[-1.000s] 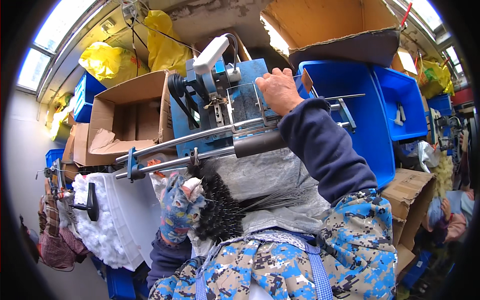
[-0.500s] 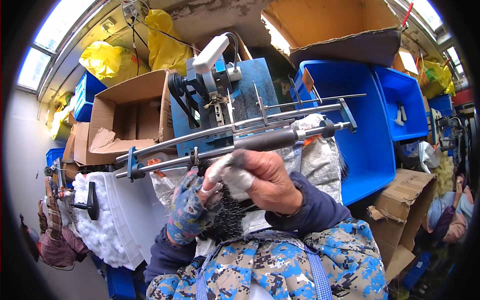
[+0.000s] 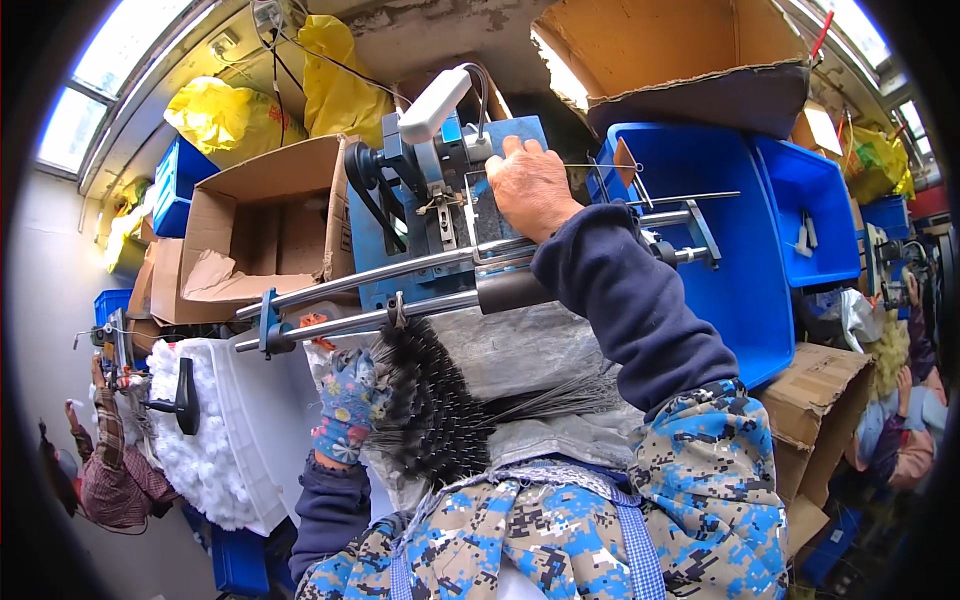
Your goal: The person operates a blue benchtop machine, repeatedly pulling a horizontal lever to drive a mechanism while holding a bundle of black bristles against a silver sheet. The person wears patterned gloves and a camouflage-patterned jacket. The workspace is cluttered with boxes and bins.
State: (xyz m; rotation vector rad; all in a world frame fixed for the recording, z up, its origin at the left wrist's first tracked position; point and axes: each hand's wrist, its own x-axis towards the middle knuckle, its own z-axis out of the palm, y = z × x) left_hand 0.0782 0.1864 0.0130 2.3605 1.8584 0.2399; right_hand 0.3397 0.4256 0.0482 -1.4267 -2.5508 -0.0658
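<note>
My right hand (image 3: 532, 188) is bare and reaches over the blue plate of a bench machine (image 3: 428, 170). Its fingers curl down on the plate, hiding whatever they grip; a thin metal rod (image 3: 590, 166) shows beside them. In my lap lies a thick bundle of black bristle brushes (image 3: 430, 405), with thin wire stems (image 3: 560, 398) pointing right. My left hand (image 3: 347, 405), in a flowered glove, is closed at the bundle's left edge, fingertips partly lost among the bristles. Two steel rails (image 3: 370, 280) cross in front of the machine, carrying a dark roller (image 3: 510, 292).
An open cardboard box (image 3: 262, 225) stands left of the machine, and a large blue bin (image 3: 690, 300) to its right. White fluffy pieces (image 3: 200, 440) fill a tray at left. Another cardboard box (image 3: 815, 400) is at right. Other people work at both far sides.
My right hand has left my left hand and gone up and forward onto the machine. My left hand has dropped a little left and lower, and the brush bundle is uncovered.
</note>
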